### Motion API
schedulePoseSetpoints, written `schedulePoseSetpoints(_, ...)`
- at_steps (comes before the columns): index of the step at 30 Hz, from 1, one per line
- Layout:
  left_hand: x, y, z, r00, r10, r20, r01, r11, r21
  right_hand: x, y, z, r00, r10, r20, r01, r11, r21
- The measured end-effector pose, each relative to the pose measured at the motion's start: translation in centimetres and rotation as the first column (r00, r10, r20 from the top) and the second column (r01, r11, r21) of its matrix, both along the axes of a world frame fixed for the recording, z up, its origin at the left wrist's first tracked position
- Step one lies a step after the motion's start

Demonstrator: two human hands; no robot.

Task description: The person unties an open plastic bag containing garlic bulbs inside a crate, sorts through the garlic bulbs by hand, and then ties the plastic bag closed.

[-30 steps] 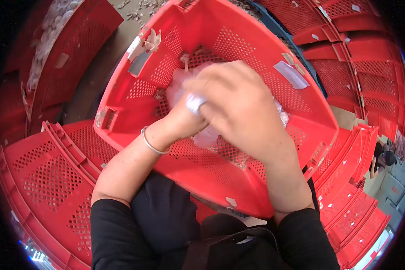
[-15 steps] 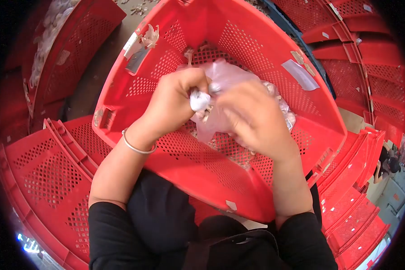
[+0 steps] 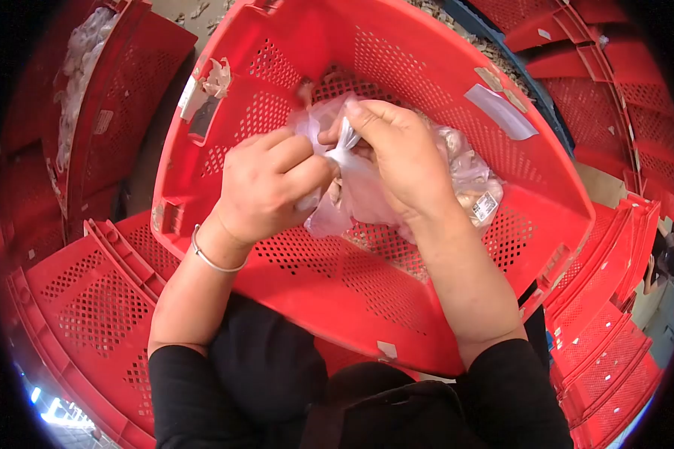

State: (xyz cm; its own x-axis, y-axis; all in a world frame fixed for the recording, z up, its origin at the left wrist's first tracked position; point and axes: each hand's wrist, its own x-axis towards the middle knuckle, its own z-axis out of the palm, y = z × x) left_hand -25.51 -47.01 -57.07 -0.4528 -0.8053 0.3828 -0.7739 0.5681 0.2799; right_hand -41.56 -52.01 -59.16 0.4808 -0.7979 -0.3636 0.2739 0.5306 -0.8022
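My left hand [image 3: 273, 183], with a thin bracelet at its wrist, is closed on the gathered plastic of a thin, translucent plastic bag [image 3: 367, 187]. My right hand [image 3: 406, 153] pinches the twisted neck of this bag between thumb and fingers. Both hands are close together over the inside of a red perforated plastic crate [image 3: 337, 307]. Pale lumps show at the bag's side, partly hidden by my hands. Right of my right hand, a clear bag of pale bulbs that look like garlic [image 3: 460, 161] lies in the crate, bearing a white printed label [image 3: 485, 206].
More red crates stand at the left [image 3: 90, 322] and right [image 3: 599, 359]. One at the upper left holds pale bagged goods [image 3: 86, 67]. Dry scraps [image 3: 198, 9] litter the floor beyond. At the far right edge, another person [image 3: 663, 258] is partly visible.
My right hand has gone from a blurred motion to a clear pinch on the bag's neck. My left hand has turned, its back now showing, and shifted slightly left and down.
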Motion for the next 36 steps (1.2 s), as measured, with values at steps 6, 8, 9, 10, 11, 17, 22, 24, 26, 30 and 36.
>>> schedulePoseSetpoints(6, 0.8, 6.2, -5.0, 0.958, -0.079, 0.277, -0.059, 0.887, 0.457, -1.1, -2.7, -6.9, 0.947, -0.286, -0.146, 0.319, 0.891, 0.323)
schedulePoseSetpoints(8, 0.4, 7.8, -7.4, 0.904, -0.134, 0.407, -0.109, 0.847, 0.521, -1.4, -3.3, -10.6, 0.921, -0.343, -0.183, 0.388, 0.846, 0.367)
schedulePoseSetpoints(9, 0.3, 8.1, -8.2, 0.857, -0.185, 0.481, -0.158, 0.794, 0.588, -1.5, -3.7, -11.3, 0.892, -0.397, -0.218, 0.453, 0.794, 0.406)
schedulePoseSetpoints(10, 0.3, 8.2, -8.8, 0.801, -0.244, 0.547, -0.214, 0.736, 0.642, -1.6, -4.0, -11.8, 0.891, -0.4, -0.214, 0.453, 0.793, 0.407)
schedulePoseSetpoints(11, 0.2, 8.1, -9.2, 0.788, -0.305, 0.535, -0.207, 0.688, 0.696, -1.7, -4.4, -12.4, 0.89, -0.403, -0.214, 0.456, 0.792, 0.405)
schedulePoseSetpoints(17, -0.3, 6.0, -10.7, 0.647, -0.475, 0.596, -0.331, 0.53, 0.781, -2.3, -6.1, -10.5, 0.921, -0.312, -0.234, 0.371, 0.886, 0.278)
schedulePoseSetpoints(22, 1.6, 7.3, -14.7, 0.712, -0.389, 0.585, -0.37, 0.501, 0.783, -5.3, -5.7, -11.6, 0.92, -0.24, -0.311, 0.319, 0.918, 0.237)
schedulePoseSetpoints(24, 2.6, 6.9, -14.5, 0.81, -0.285, 0.512, -0.313, 0.528, 0.79, -7.0, -6.1, -11.8, 0.942, -0.226, -0.246, 0.284, 0.93, 0.234)
schedulePoseSetpoints(26, 2.0, 5.8, -10.3, 0.807, -0.212, 0.551, -0.369, 0.548, 0.751, -8.7, -6.2, -11.2, 0.969, -0.101, -0.224, 0.124, 0.988, 0.092)
schedulePoseSetpoints(30, 2.6, 4.7, -4.7, 0.629, 0.04, 0.777, -0.627, 0.617, 0.476, -10.0, -5.5, -9.0, 0.94, 0.082, -0.332, -0.132, 0.983, -0.131)
schedulePoseSetpoints(36, 1.6, 3.7, -4.0, 0.402, 0.845, -0.353, 0.357, 0.211, 0.91, -6.1, -3.9, -4.9, 0.95, 0.124, -0.288, -0.235, 0.889, -0.392)
